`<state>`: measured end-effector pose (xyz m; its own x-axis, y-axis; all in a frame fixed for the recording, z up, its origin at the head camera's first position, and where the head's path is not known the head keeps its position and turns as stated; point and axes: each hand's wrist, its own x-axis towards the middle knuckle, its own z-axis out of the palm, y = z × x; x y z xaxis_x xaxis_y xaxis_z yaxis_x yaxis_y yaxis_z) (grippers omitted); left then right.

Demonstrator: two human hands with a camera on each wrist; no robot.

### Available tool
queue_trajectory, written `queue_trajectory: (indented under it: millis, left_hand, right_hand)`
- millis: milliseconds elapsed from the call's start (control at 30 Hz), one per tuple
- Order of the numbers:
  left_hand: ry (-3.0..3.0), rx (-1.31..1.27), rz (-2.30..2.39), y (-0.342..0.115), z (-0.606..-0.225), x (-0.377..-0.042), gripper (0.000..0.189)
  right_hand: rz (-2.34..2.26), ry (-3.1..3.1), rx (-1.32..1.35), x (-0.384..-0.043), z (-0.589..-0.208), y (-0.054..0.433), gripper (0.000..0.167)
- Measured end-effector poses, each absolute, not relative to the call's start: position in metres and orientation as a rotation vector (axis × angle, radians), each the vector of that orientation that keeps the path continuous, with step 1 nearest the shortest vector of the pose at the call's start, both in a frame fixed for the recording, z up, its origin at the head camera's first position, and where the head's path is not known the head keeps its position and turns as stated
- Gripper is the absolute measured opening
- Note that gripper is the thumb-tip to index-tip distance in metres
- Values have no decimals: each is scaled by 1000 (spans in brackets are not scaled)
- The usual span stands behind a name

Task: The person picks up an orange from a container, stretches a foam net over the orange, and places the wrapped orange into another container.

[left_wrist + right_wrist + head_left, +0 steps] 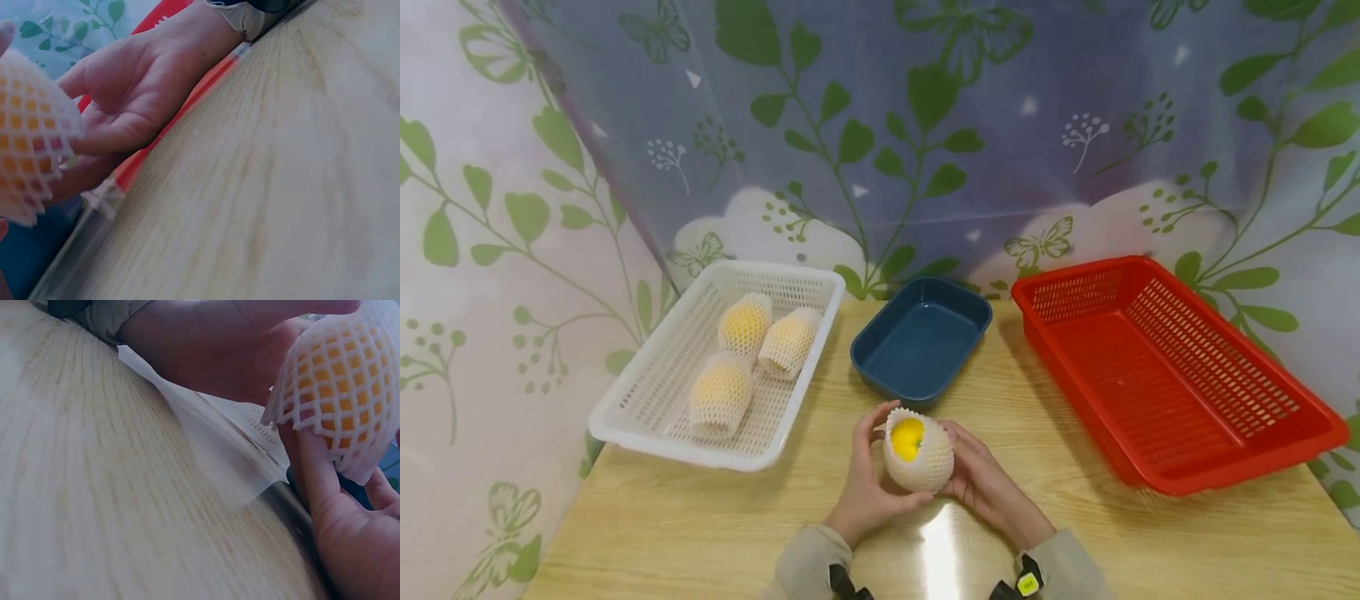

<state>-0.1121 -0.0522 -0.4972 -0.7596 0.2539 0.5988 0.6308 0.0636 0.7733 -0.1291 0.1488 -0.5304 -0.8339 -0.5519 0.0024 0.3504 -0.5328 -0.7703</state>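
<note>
A yellow fruit (907,439) in a white foam net sleeve (934,460) is held between both hands, over the near middle of the table. Its yellow skin shows through the sleeve's open end, with a small green spot on it. My left hand (874,487) grips it from the left, thumb along the near side and fingers round the far side. My right hand (987,485) holds the right side. In the right wrist view, right-hand fingers (322,469) reach up under the sleeve's edge. The left wrist view shows the netted fruit (28,137) against the right hand's fingers.
On the left stands a white basket (681,457) with three netted yellow fruits (721,393). A dark blue tray (921,346) sits at the back middle, just beyond the hands. To the right is a red basket (1120,367). Patterned cloth (880,167) hangs behind the wooden table (700,525).
</note>
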Motion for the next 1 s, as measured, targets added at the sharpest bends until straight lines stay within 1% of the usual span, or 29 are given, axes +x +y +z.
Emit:
queue_trajectory:
  millis: [133, 367, 567, 800, 1000]
  left_hand:
    - [-1988, -935, -1781, -49, -494, -110, 97]
    - [-2078, -854, -1844, -45, -501, -111, 85]
    - [-2101, -842, -1859, -44, -502, -112, 85]
    - [-2122, -792, -1909, -45, -503, -111, 88]
    - [-2140, -723, -1991, -44, -525, -118, 95]
  right_hand:
    - [-2307, 1214, -335, -128, -531, 147, 29]
    - [-2311, 1248, -302, -128, -532, 147, 26]
    - [-2325, 1223, -252, -129, -533, 150, 27]
    - [-2355, 1195, -302, -130, -534, 149, 28]
    - [-2372, 1194, -284, -130, -533, 148, 27]
